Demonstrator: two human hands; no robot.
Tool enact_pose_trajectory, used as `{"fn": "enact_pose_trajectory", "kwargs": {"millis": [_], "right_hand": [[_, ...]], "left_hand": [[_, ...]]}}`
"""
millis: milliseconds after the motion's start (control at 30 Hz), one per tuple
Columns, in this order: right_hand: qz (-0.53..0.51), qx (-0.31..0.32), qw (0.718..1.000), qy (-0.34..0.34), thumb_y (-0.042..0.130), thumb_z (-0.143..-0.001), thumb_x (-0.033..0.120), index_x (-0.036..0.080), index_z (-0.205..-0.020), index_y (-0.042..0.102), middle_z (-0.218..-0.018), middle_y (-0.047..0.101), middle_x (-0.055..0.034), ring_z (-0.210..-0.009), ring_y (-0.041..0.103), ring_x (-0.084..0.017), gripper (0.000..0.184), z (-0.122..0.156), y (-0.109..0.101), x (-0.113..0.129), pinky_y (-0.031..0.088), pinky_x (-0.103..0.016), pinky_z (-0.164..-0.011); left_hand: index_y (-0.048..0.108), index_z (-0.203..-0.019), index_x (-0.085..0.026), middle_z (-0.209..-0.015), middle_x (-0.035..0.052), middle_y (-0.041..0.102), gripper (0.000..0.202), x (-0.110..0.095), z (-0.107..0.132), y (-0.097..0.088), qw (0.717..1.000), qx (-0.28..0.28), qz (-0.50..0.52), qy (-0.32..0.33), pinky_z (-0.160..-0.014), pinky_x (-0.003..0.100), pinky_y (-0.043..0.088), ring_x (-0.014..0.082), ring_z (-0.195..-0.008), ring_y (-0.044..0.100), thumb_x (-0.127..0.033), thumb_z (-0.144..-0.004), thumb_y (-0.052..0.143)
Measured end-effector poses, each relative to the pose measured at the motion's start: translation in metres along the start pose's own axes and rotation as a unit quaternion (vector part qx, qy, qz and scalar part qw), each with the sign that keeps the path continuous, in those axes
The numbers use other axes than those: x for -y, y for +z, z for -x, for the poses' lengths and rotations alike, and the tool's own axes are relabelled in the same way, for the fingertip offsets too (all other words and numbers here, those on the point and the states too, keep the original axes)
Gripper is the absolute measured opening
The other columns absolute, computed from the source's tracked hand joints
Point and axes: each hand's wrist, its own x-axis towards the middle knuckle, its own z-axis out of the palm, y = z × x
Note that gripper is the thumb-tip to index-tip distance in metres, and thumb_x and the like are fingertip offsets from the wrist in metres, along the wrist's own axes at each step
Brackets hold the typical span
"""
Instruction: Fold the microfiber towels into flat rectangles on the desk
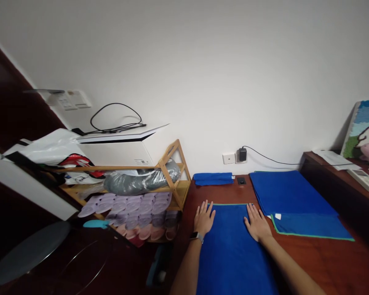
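A blue towel [230, 250] with a thin green edge lies spread lengthwise on the dark red wooden table [316, 262]. My left hand [204, 219] rests flat at its far left corner, fingers stretched out, a watch on the wrist. Across from it, my right hand [257, 222] lies flat at the far right corner with its fingers apart. To the right, a stack of blue towels [289, 190] has a green-edged part with a white tag at its near side. Against the wall lies a folded blue towel [213, 178].
Left of the table stands a wooden rack [175, 176] with a white box [119, 151], a bag and rows of slippers [141, 211]. A charger [242, 154] is plugged into the wall, its cable running right to a raised ledge. There sit papers and a telephone-like device [365, 179].
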Motion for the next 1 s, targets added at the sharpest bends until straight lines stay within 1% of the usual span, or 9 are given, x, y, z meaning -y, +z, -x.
{"fn": "enact_pose_trajectory", "kwargs": {"millis": [167, 267, 400, 533, 600, 667, 867, 933, 1000], "right_hand": [[0.004, 0.009, 1.0, -0.004, 0.024, -0.103, 0.048, 0.008, -0.167, 0.024, -0.174, 0.02, -0.0103, -0.163, 0.016, -0.024, 0.075, -0.02, -0.008, 0.004, 0.011, -0.047, -0.132], [-0.004, -0.003, 1.0, -0.006, 0.024, -0.103, 0.047, 0.008, -0.166, 0.025, -0.174, 0.021, -0.0102, -0.162, 0.017, -0.024, 0.075, -0.021, -0.006, 0.001, 0.014, -0.046, -0.132], [-0.022, -0.092, 0.995, 0.004, 0.016, -0.107, 0.048, 0.009, -0.167, 0.023, -0.174, 0.02, -0.0093, -0.162, 0.018, -0.024, 0.073, 0.002, 0.011, 0.0, 0.016, -0.047, -0.132], [-0.026, -0.088, 0.995, -0.043, 0.018, -0.107, 0.045, 0.011, -0.166, 0.029, -0.173, 0.025, -0.0087, -0.162, 0.021, -0.025, 0.069, 0.031, 0.029, 0.006, 0.018, -0.047, -0.132], [-0.024, -0.067, 0.996, -0.052, 0.02, -0.106, 0.044, 0.012, -0.165, 0.032, -0.172, 0.026, -0.0086, -0.161, 0.023, -0.025, 0.068, 0.04, 0.031, 0.008, 0.019, -0.047, -0.132], [-0.024, -0.059, 0.997, -0.045, 0.021, -0.107, 0.047, 0.014, -0.166, 0.031, -0.172, 0.026, -0.0077, -0.161, 0.024, -0.025, 0.069, 0.047, 0.029, 0.008, 0.019, -0.048, -0.132], [-0.022, -0.055, 0.998, -0.008, 0.018, -0.107, 0.052, 0.015, -0.167, 0.028, -0.173, 0.023, -0.0055, -0.162, 0.022, -0.025, 0.071, 0.059, 0.024, 0.004, 0.014, -0.049, -0.132], [-0.022, -0.047, 0.999, -0.006, 0.02, -0.106, 0.05, 0.016, -0.167, 0.029, -0.173, 0.023, -0.0062, -0.162, 0.021, -0.025, 0.07, 0.057, 0.018, 0.004, 0.013, -0.05, -0.132], [-0.019, -0.033, 0.999, -0.001, 0.022, -0.106, 0.047, 0.015, -0.166, 0.031, -0.172, 0.026, -0.0075, -0.161, 0.022, -0.025, 0.068, 0.055, 0.008, 0.007, 0.013, -0.051, -0.132]], "left_hand": [[0.041, -0.162, -0.03, -0.167, 0.0065, 0.043, 0.056, 0.011, -0.011, -0.004, 1.0, -0.012, -0.005, -0.006, -0.128, 0.055, 0.028, 0.0268, -0.157, 0.036, -0.041, -0.109, 0.032], [0.041, -0.162, -0.027, -0.165, 0.0077, 0.047, 0.055, 0.004, -0.01, -0.012, 0.999, -0.05, -0.003, 0.012, -0.128, 0.054, 0.029, 0.027, -0.155, 0.039, -0.037, -0.109, 0.031], [0.04, -0.163, -0.021, -0.166, 0.0083, 0.045, 0.055, -0.053, 0.014, -0.012, 0.991, -0.112, 0.029, 0.067, -0.129, 0.054, 0.029, 0.0275, -0.157, 0.036, -0.033, -0.11, 0.026], [0.042, -0.162, -0.027, -0.168, 0.0037, 0.043, 0.054, -0.126, 0.05, 0.004, 0.985, -0.051, 0.079, 0.142, -0.13, 0.05, 0.03, 0.0237, -0.157, 0.036, -0.041, -0.112, 0.028], [0.042, -0.161, -0.031, -0.167, 0.0015, 0.043, 0.053, -0.138, 0.061, 0.006, 0.986, -0.019, 0.087, 0.138, -0.129, 0.049, 0.032, 0.022, -0.156, 0.037, -0.046, -0.112, 0.029], [0.038, -0.163, -0.034, -0.168, 0.0008, 0.042, 0.054, -0.124, 0.071, 0.002, 0.989, -0.006, 0.079, 0.124, -0.129, 0.05, 0.033, 0.0227, -0.156, 0.037, -0.049, -0.111, 0.031], [0.032, -0.166, -0.028, -0.171, 0.0061, 0.035, 0.062, -0.024, 0.111, -0.018, 0.999, 0.003, 0.02, 0.045, -0.127, 0.053, 0.035, 0.0275, -0.157, 0.035, -0.054, -0.11, 0.031], [0.031, -0.166, -0.026, -0.171, 0.0066, 0.035, 0.062, -0.007, 0.118, -0.024, 0.999, 0.004, 0.007, 0.038, -0.127, 0.052, 0.035, 0.0267, -0.157, 0.035, -0.054, -0.11, 0.03], [0.034, -0.165, -0.024, -0.169, 0.0086, 0.039, 0.062, -0.004, 0.119, -0.028, 0.999, 0.0, -0.007, 0.048, -0.127, 0.052, 0.035, 0.0271, -0.156, 0.036, -0.052, -0.11, 0.032]]}}
